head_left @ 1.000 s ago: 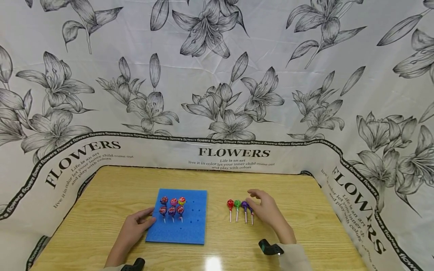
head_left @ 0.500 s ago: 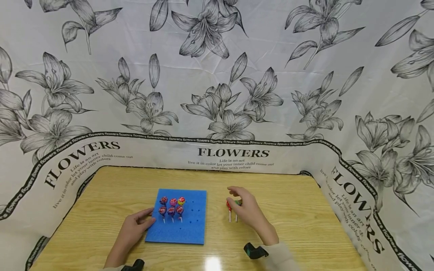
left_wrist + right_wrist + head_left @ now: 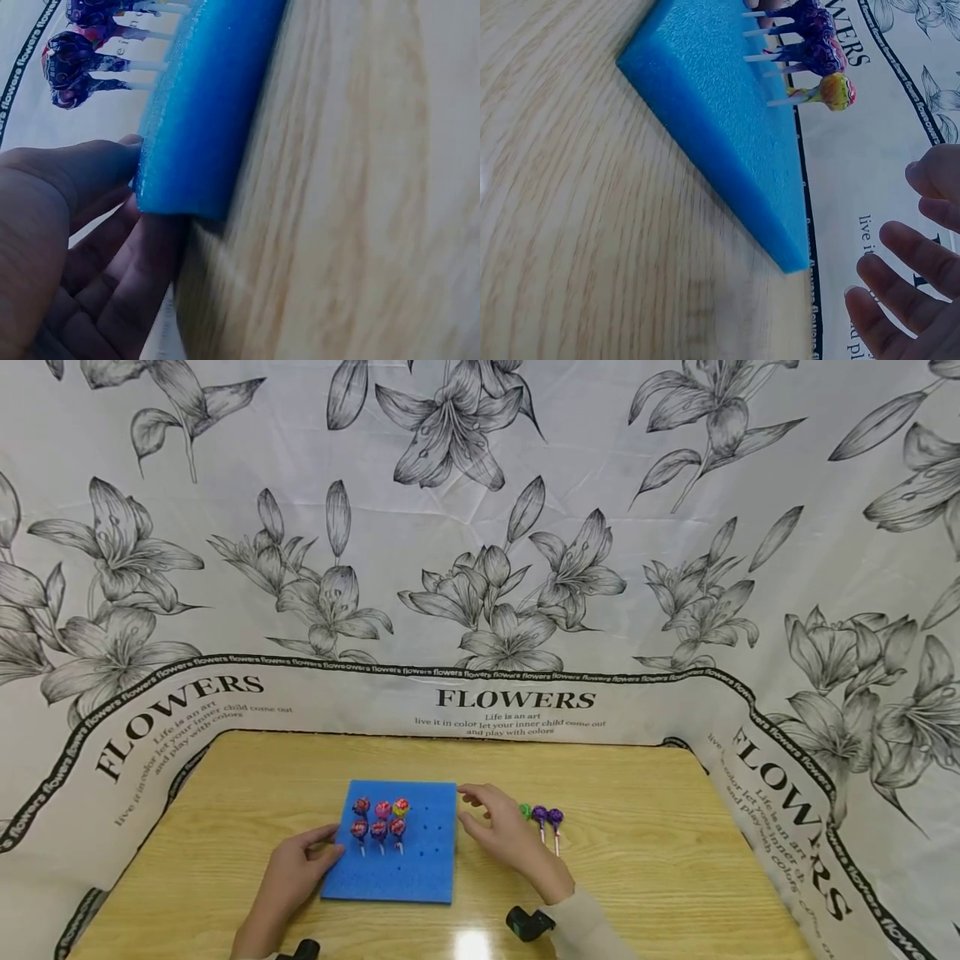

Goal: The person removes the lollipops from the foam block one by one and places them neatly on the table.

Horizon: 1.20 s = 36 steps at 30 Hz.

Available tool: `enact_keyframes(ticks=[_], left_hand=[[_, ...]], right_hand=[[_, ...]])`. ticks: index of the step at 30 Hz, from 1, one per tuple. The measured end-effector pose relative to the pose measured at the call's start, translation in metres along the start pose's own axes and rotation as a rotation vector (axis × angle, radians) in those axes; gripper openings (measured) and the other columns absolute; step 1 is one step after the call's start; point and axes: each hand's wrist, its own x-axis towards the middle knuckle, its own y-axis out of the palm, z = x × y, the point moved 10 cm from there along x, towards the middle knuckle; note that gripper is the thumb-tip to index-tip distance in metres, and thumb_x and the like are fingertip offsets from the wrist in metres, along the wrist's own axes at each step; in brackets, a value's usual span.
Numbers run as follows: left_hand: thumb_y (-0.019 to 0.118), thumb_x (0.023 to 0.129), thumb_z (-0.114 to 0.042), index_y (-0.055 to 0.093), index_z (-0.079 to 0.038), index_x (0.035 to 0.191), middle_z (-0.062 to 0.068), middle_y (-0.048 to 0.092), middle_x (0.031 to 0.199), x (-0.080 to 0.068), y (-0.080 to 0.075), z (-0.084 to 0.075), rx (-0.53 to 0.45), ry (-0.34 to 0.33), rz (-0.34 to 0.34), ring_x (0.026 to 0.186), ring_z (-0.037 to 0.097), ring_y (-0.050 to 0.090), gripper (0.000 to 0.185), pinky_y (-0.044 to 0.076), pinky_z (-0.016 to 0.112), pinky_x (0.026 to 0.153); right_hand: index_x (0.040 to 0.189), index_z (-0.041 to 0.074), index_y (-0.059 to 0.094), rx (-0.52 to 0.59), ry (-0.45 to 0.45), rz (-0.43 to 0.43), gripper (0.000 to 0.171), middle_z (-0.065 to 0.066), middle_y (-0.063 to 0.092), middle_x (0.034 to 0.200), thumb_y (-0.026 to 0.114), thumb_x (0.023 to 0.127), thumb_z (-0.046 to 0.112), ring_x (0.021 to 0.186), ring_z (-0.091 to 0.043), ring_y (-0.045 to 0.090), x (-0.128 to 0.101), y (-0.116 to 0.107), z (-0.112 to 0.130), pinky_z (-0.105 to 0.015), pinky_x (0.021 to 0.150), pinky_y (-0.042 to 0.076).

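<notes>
A blue foam board (image 3: pixel 427 868) lies on the wooden table (image 3: pixel 660 860), with several wrapped lollipops (image 3: pixel 380 818) standing in its holes. My left hand (image 3: pixel 328 845) rests against the board's left edge, thumb on top and fingers straight beside it (image 3: pixel 112 225). My right hand (image 3: pixel 480 814) hovers at the board's right edge with its fingers spread (image 3: pixel 900 285) and nothing visible in them. Just right of that hand lie a green lollipop (image 3: pixel 526 811) and two purple ones (image 3: pixel 547 817). The red lollipop is out of sight. The wrist views show the board (image 3: pixel 202 112) (image 3: pixel 720 112) side-on.
A white flower-printed cloth (image 3: pixel 517 610) walls the table at the back and on both sides. Bare wood stretches to the right of the loose lollipops and in front of the board. The board's right-hand holes (image 3: pixel 431 831) stand unfilled.
My right hand has moved left from the loose lollipops to the board's right edge. The red lollipop no longer shows. The left hand has stayed put.
</notes>
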Motion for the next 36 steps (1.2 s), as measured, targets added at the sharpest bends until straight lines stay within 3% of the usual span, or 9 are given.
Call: enact_keyframes(ticks=[4,7,12,22,29,36], left_hand=[[0.078,0.092,-0.019,0.071,0.000,0.128,0.009,0.074,0.105,0.000,0.001,-0.005,0.029,0.013,0.011,0.064,0.009,0.056,0.041,0.044,0.025,0.058],[0.078,0.093,-0.020,0.072,0.000,0.127,0.007,0.074,0.102,0.002,0.002,-0.004,0.029,0.018,0.013,0.059,0.010,0.050,0.040,0.040,0.026,0.055],[0.079,0.092,-0.021,0.073,-0.003,0.126,0.007,0.075,0.103,0.004,0.001,0.003,0.026,-0.008,0.003,0.060,0.010,0.051,0.039,0.040,0.026,0.056],[0.079,0.091,-0.018,0.072,-0.002,0.125,0.006,0.073,0.100,0.002,0.002,0.019,-0.086,-0.080,0.023,0.063,0.012,0.057,0.039,0.047,0.025,0.058],[0.080,0.090,-0.015,0.068,0.001,0.129,0.009,0.072,0.103,0.004,0.001,0.019,-0.142,-0.050,0.051,0.063,0.013,0.060,0.044,0.052,0.026,0.058],[0.082,0.088,-0.014,0.065,-0.003,0.136,0.010,0.072,0.104,0.007,0.005,0.019,-0.178,-0.036,0.092,0.056,0.013,0.056,0.052,0.053,0.028,0.057]], right_hand=[[0.141,0.002,0.058,0.005,-0.011,-0.002,0.042,-0.019,0.067,0.127,0.065,0.102,0.015,0.115,-0.032,0.064,0.004,0.002,0.004,-0.052,0.090,0.056],[0.142,0.002,0.058,0.001,-0.018,0.007,0.043,-0.019,0.067,0.126,0.065,0.102,0.016,0.114,-0.032,0.064,0.008,0.005,0.006,-0.052,0.089,0.056],[0.144,0.001,0.055,0.021,-0.021,0.041,0.046,-0.020,0.066,0.126,0.064,0.102,0.019,0.115,-0.034,0.064,0.013,0.015,0.012,-0.050,0.088,0.056],[0.144,0.001,0.055,0.024,-0.038,0.087,0.048,-0.018,0.066,0.125,0.067,0.100,0.017,0.112,-0.033,0.066,0.014,0.039,0.021,-0.041,0.088,0.057],[0.147,0.002,0.052,0.052,-0.021,0.150,0.051,-0.017,0.065,0.130,0.066,0.101,0.021,0.116,-0.032,0.065,0.013,0.058,0.026,-0.041,0.096,0.056],[0.149,0.007,0.051,0.067,0.017,0.226,0.052,-0.012,0.064,0.130,0.066,0.101,0.024,0.116,-0.025,0.063,0.002,0.074,0.026,-0.033,0.094,0.055]])
